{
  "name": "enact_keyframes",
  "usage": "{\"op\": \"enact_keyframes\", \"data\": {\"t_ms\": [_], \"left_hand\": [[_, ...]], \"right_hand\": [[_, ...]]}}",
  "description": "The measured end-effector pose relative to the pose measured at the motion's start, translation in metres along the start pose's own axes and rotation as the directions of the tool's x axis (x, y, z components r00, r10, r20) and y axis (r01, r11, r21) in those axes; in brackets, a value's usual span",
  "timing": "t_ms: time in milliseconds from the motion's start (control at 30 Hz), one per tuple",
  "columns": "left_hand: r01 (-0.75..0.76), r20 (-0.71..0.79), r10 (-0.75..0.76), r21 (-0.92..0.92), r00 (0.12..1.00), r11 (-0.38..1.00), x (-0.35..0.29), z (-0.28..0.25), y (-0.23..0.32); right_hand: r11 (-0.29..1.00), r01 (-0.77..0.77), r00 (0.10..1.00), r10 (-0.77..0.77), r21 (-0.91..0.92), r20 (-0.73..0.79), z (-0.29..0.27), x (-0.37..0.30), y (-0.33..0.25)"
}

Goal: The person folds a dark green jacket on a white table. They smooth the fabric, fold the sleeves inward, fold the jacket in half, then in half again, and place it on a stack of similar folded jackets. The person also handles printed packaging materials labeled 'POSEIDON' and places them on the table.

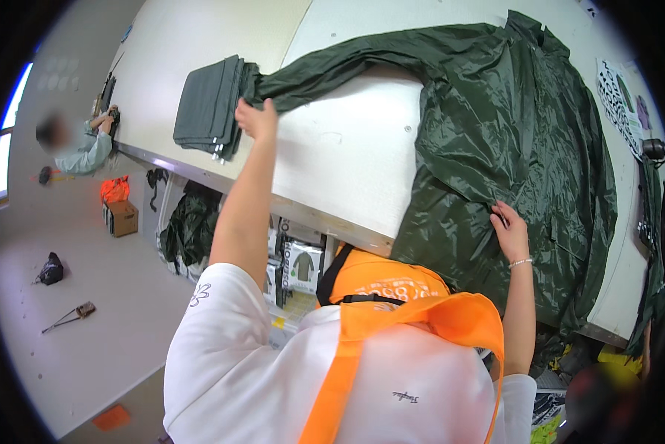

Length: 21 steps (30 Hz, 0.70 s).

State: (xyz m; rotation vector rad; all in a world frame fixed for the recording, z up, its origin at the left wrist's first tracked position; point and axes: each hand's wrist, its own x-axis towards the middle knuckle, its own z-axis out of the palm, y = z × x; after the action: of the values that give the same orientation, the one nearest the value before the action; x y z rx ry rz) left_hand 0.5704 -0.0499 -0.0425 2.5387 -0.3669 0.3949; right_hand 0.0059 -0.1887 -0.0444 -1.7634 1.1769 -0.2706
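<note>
A glossy dark green rain jacket [477, 111] lies spread on the white table, its collar at the far side and one sleeve stretched left. The sleeve's cuff reaches a stack of folded dark grey-green fabric pieces [208, 103]. My left hand [257, 120] is beside the cuff and the stack's right edge, thumb and fingers apart; whether the fingertips touch the cloth is hard to see. Lower on the jacket's front, my right hand [512, 231] has its fingers closed on a bit of the jacket's fabric.
The table's front edge [325, 220] runs before me. Below it are packaged garments [301, 265] and a dark green bundle [192, 222]. At far left another person [88, 152] works by the table; a cardboard box [123, 218] stands on the floor. A black cylindrical object [654, 150] sits at right.
</note>
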Motion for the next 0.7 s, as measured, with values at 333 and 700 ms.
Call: {"op": "enact_keyframes", "data": {"t_ms": [333,700], "left_hand": [[0.626,0.782,-0.178,-0.315,0.597,0.714,0.043,-0.015,-0.078],[0.994,0.997,0.066,-0.036,0.029,0.101,-0.161,-0.144,-0.020]], "right_hand": [[0.998,0.007,0.951,0.013,0.064,-0.310,0.069,-0.005,-0.069],[0.929,0.166,0.986,-0.163,0.331,-0.036,0.216,0.011,-0.205]]}}
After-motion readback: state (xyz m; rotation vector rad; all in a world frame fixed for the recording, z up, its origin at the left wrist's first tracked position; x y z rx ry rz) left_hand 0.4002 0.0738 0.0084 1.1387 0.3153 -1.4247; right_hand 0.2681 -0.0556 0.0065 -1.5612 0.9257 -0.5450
